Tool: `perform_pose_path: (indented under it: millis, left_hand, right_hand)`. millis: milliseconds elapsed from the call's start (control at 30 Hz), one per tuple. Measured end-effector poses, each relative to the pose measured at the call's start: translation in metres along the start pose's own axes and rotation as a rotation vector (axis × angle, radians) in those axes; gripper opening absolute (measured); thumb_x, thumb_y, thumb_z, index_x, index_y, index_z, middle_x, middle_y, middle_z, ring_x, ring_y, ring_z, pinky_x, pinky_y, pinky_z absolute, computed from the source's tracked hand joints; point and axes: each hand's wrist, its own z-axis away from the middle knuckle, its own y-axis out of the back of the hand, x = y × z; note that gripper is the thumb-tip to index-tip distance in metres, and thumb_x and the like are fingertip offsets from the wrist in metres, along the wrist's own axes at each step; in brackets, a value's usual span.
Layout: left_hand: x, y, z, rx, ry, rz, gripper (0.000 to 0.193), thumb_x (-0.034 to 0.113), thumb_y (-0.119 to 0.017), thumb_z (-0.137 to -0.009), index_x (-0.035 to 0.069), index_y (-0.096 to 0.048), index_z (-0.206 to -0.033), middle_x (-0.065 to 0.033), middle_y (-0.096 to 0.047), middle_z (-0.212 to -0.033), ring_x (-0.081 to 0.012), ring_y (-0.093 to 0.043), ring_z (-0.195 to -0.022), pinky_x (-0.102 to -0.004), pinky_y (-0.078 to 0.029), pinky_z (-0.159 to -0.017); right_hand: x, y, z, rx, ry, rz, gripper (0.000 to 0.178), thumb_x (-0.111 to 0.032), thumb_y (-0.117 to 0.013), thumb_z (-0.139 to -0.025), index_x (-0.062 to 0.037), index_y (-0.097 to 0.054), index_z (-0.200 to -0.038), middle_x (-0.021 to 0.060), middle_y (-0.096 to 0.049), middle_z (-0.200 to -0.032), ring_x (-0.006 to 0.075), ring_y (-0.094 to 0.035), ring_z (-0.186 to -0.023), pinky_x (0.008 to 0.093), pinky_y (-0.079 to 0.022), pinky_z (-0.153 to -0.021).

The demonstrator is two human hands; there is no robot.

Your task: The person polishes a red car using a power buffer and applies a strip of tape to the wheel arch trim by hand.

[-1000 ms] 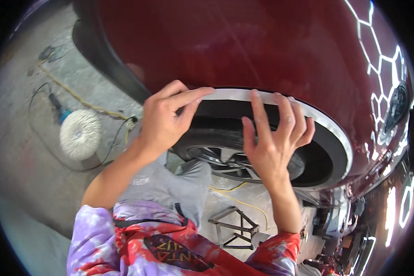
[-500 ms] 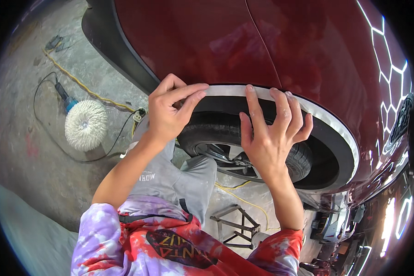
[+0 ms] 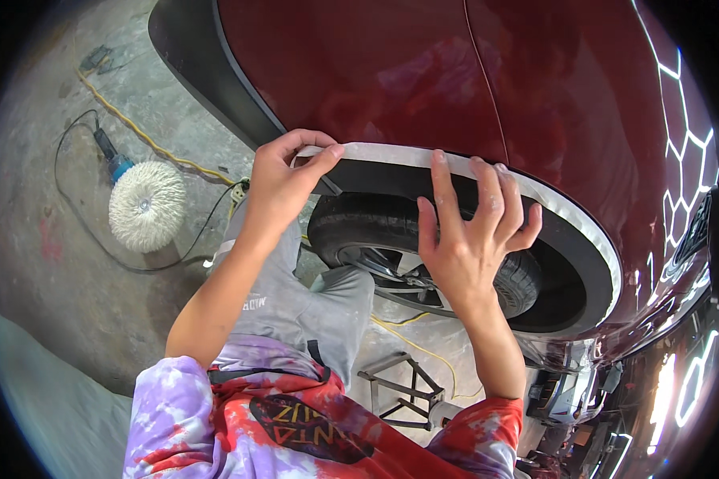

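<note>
A strip of white masking tape (image 3: 391, 154) runs along the upper edge of the black wheel-arch trim (image 3: 383, 177), next to the dark red car body (image 3: 375, 104). At the strip's left end, my left hand (image 3: 280, 188) pinches the tape between thumb and bent fingers. Farther right, my right hand (image 3: 475, 247) has its fingers spread, with several fingertips resting on the tape and the thumb down over the trim. The tape continues past it around the arch's right side. Below the arch is the tire (image 3: 367, 217).
A polisher with a white wool pad (image 3: 145, 206) lies on the concrete floor at left, its black cord looping around it. A yellow cord (image 3: 140, 144) crosses the floor. A metal-framed stand (image 3: 403, 391) sits below the wheel. Black lower trim (image 3: 196, 68) juts out at upper left.
My left thumb has shifted slightly left along the tape, and its index finger has curled in from a stretched position. My right hand stays nearly in place. The view has shifted slightly.
</note>
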Motion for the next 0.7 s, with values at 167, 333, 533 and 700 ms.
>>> perform_pose_path:
  millis: [167,333,533,700]
  left_hand:
    - [0.010,0.000,0.012,0.052,-0.019,0.053,0.013,0.011,-0.076,-0.089,0.000,-0.071,-0.094,0.0025,-0.065,-0.082,-0.0035,-0.056,-0.074,-0.0208,-0.045,-0.067]
    - [0.044,0.008,0.017,0.139,-0.176,0.225,0.011,0.007,-0.075,-0.090,0.000,-0.071,-0.098,0.0007,-0.066,-0.089,-0.0047,-0.057,-0.082,-0.0209,-0.046,-0.074]
    - [0.047,0.019,0.021,0.180,-0.291,0.127,0.020,0.001,-0.068,-0.092,-0.003,-0.067,-0.111,-0.0062,-0.066,-0.101,-0.0120,-0.062,-0.091,-0.0281,-0.051,-0.085]
    - [0.049,0.023,0.034,0.225,-0.401,0.144,0.016,0.000,-0.068,-0.092,-0.003,-0.067,-0.108,-0.0063,-0.065,-0.101,-0.0119,-0.060,-0.092,-0.0270,-0.048,-0.084]
  right_hand:
    - [0.008,-0.001,0.002,0.031,0.018,-0.014,0.047,-0.031,-0.073,-0.079,-0.0276,-0.072,-0.125,-0.0006,-0.056,-0.130,0.0227,-0.050,-0.125,0.0573,-0.008,-0.115]
    - [0.021,-0.006,0.013,0.107,-0.014,-0.007,0.041,-0.030,-0.071,-0.083,-0.0199,-0.073,-0.123,0.0005,-0.058,-0.131,0.0228,-0.053,-0.124,0.0543,-0.005,-0.118]
    - [0.019,-0.006,0.013,0.122,0.002,-0.017,0.051,-0.029,-0.073,-0.084,-0.0135,-0.066,-0.132,0.0044,-0.056,-0.132,0.0267,-0.046,-0.129,0.0496,-0.009,-0.117]
    - [0.022,-0.008,0.013,0.123,0.029,0.007,0.053,-0.030,-0.072,-0.084,-0.0115,-0.065,-0.133,0.0047,-0.056,-0.132,0.0273,-0.045,-0.129,0.0493,-0.009,-0.117]
